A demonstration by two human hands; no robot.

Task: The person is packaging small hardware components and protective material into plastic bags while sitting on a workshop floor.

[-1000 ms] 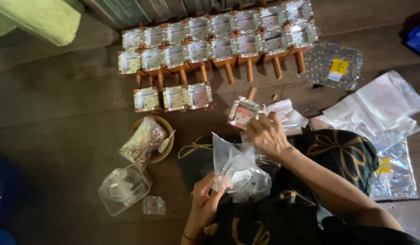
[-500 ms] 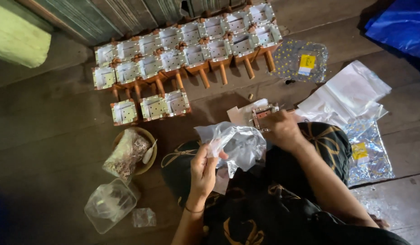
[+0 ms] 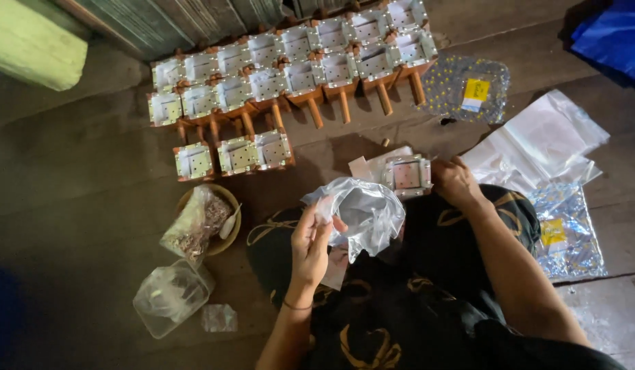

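The left hand has lifted the clear bag up over the lap, its grip pinching the bag's edge. The right hand has moved to the small box on the floor, grip closed on its side, so the box looks ready for the bag

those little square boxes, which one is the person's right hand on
The square box lying apart from the rows, just in front of the lap. The right hand touches its right edge; all the other boxes sit in rows on the floor, untouched.
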